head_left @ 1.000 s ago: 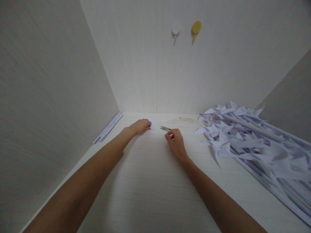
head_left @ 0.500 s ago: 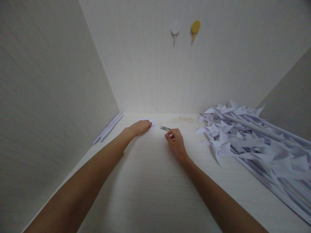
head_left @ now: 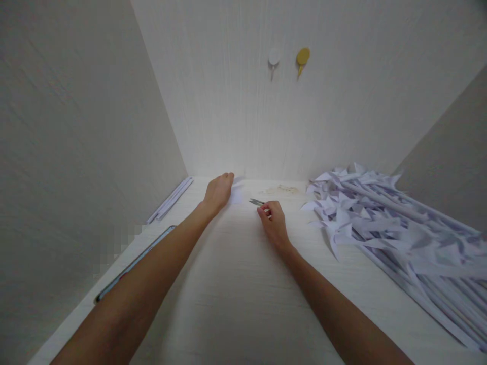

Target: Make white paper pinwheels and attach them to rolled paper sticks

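My left hand is closed at the back of the white table, with the edge of a small white sheet of paper in its fingers. One part of the paper stands up beside the knuckles, and the rest is low over the tabletop. My right hand is curled around the handle end of a small pair of scissors. The blades point left toward the paper, without touching it. Most of the handles are hidden by the fingers.
A heap of white paper pinwheels on paper sticks fills the right side. Rolled paper strips lie along the left wall. A phone is partly behind my left forearm. White and yellow hooks hang on the back wall.
My left hand has risen and turned upright, lifting an edge of the paper. The right hand and scissors stay nearly in place. The phone by my left forearm now shows.
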`<act>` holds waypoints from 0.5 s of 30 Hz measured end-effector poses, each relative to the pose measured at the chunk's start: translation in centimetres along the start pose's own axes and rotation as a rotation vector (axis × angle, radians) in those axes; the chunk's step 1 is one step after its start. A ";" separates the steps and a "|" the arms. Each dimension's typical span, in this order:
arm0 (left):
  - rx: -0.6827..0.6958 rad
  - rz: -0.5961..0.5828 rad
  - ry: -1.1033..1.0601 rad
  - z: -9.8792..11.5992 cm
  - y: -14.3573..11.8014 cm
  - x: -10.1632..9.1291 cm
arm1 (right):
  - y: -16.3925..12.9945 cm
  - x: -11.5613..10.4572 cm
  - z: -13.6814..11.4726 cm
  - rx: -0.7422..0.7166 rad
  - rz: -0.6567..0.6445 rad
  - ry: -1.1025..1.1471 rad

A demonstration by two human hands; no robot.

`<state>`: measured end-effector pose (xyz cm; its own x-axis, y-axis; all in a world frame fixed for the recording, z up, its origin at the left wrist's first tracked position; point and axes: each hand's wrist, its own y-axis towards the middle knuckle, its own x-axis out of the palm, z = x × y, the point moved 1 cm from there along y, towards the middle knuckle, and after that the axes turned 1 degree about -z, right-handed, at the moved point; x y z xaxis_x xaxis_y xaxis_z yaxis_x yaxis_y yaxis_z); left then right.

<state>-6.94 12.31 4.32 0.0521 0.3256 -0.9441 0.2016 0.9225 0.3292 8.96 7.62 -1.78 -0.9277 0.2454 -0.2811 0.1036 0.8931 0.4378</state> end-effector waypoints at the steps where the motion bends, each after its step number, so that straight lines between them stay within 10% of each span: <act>1: -0.024 0.106 -0.069 -0.1 0.0 -1.0 | 0.1 -0.1 0.0 -0.010 0.014 0.017; 6: -0.175 0.360 -0.702 -0.3 -1.7 -4.5 | 0.3 -1.8 -1.0 -0.026 0.089 0.100; 10: -0.190 0.118 -1.354 0.9 -5.3 -3.9 | -1.5 -4.4 -2.1 0.067 0.009 0.256; 15: -0.195 -0.120 -1.427 3.1 -9.9 -0.3 | -4.9 -7.1 -2.4 0.308 -0.165 0.464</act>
<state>-5.93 2.43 1.34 0.9820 -0.1276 -0.1393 0.1465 0.9799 0.1354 14.23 0.56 0.09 -0.9934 -0.0356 0.1093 -0.0210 0.9911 0.1315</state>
